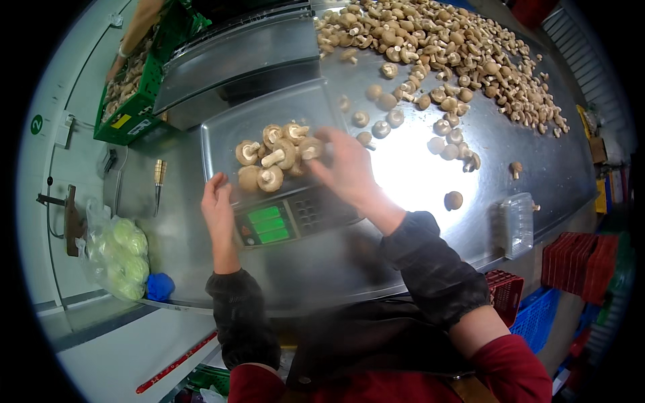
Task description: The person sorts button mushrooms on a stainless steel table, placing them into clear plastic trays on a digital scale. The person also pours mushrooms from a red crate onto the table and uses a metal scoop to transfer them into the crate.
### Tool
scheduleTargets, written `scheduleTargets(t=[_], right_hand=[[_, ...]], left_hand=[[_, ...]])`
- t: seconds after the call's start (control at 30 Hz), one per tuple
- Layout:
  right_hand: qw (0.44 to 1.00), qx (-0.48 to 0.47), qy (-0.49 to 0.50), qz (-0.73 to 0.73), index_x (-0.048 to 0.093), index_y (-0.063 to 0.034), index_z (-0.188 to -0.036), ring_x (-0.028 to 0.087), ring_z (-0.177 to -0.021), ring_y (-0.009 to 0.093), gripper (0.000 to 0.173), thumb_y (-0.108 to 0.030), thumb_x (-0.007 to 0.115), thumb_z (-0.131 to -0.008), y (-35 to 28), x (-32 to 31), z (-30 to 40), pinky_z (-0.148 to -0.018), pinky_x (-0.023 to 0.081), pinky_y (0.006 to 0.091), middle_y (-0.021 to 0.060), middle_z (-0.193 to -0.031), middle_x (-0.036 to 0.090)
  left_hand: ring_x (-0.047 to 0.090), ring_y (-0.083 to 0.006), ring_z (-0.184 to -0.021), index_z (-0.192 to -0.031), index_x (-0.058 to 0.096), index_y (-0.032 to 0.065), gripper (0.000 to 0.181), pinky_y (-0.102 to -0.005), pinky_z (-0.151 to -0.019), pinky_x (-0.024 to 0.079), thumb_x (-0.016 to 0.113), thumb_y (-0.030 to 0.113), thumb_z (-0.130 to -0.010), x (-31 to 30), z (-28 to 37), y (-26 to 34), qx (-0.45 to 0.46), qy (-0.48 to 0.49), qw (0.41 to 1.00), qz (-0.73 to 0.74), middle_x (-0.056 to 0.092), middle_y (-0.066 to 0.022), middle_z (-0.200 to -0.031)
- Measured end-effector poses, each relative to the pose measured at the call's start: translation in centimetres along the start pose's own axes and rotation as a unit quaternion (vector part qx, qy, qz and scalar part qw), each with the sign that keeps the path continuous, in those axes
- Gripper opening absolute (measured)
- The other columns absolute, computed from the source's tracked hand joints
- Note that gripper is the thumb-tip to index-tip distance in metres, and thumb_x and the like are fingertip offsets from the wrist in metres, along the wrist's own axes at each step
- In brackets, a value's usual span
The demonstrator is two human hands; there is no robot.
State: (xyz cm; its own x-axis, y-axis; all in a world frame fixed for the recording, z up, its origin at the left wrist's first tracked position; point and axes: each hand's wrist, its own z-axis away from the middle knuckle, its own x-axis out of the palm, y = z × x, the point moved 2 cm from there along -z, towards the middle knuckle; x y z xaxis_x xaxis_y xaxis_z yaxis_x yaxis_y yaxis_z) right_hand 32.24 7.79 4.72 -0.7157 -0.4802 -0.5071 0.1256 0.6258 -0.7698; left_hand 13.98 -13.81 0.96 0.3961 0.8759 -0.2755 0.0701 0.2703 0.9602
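Note:
A clear plastic tray (216, 136) rests on a digital scale (264, 221) with a lit green display. Several brown-capped mushrooms (279, 153) lie grouped in it, some with stems up. My right hand (347, 166) reaches over the tray's right side, thumb and fingers around one mushroom (311, 148); the hand is slightly blurred. At the tray's lower left corner is my left hand (218, 201), its fingers curled near the rim, holding no mushroom. A large heap of mushrooms (433, 45) covers the back right of the metal table (322, 272), with loose ones scattered between heap and tray.
On the left lie a wooden-handled tool (159, 174), a bag of green produce (126, 247) and a blue bundle (160, 287). Another person's arm (138, 30) reaches into a green crate (121, 128). Clear containers (519, 226) stand at the right edge; a metal housing (242, 50) is behind the tray.

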Motion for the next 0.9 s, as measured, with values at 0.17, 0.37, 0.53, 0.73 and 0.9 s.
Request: scheduleTargets(t=[0.17,0.37,0.53,0.73,0.9], right_hand=[[0.993,0.089,0.075,-0.027,0.054,-0.0034,-0.113,0.069,-0.09,0.028,0.034,-0.012,0.066,-0.082,5.7,-3.8,1.7,-0.077,0.053,0.0359,0.014,-0.098,0.068],[0.944,0.195,-0.068,0.256,0.058,-0.0067,-0.119,0.064,-0.09,0.031,0.037,-0.018,0.065,-0.084,17.0,-7.5,7.7,-0.081,0.05,0.0384,0.0143,-0.094,0.065],[0.959,0.258,0.001,0.119,0.065,-0.006,-0.107,0.063,-0.091,0.03,0.024,-0.016,0.064,-0.085,13.4,-12.3,8.8,-0.082,0.049,0.036,0.013,-0.096,0.066],[0.913,0.257,0.082,0.307,0.063,-0.0037,-0.075,0.06,-0.059,0.027,0.02,-0.021,0.073,-0.08,15.8,-23.1,15.4,-0.058,0.047,0.0362,0.0127,-0.069,0.063],[0.861,0.299,0.167,0.377,0.062,0.0003,-0.096,0.056,-0.078,0.03,0.02,-0.019,0.059,-0.093,13.9,-31.4,21.0,-0.072,0.045,0.0367,0.0184,-0.088,0.061]], left_hand=[[0.062,-0.015,-0.075,-0.116,0.054,-0.0075,0.029,-0.0247,-0.061,0.053,0.053,0.01,-0.092,-0.4,0.2,0.5,-0.081,-0.083,0.993,0.011,0.061,-0.014,-0.103],[0.063,-0.0181,-0.068,-0.09,0.053,-0.0039,0.015,-0.0265,-0.062,0.055,0.051,0.01,-0.094,1.4,-0.8,-0.1,-0.103,-0.124,0.987,0.026,0.061,-0.0133,-0.089],[0.067,-0.0264,-0.081,-0.087,0.051,-0.003,0.016,-0.0367,-0.071,0.058,0.049,0.01,-0.095,0.8,-1.6,-0.4,-0.071,-0.122,0.98,0.142,0.062,-0.0163,-0.093],[0.064,-0.0246,-0.078,-0.083,0.05,-0.0028,0.016,-0.0441,-0.077,0.058,0.047,0.007,-0.094,5.1,-7.5,5.8,-0.027,-0.107,0.977,0.185,0.059,-0.0145,-0.088],[0.055,-0.0197,-0.067,-0.072,0.046,-0.0026,0.021,-0.0497,-0.08,0.059,0.048,0.002,-0.093,6.3,-14.9,7.7,0.01,-0.065,0.966,0.25,0.048,-0.0085,-0.074]])
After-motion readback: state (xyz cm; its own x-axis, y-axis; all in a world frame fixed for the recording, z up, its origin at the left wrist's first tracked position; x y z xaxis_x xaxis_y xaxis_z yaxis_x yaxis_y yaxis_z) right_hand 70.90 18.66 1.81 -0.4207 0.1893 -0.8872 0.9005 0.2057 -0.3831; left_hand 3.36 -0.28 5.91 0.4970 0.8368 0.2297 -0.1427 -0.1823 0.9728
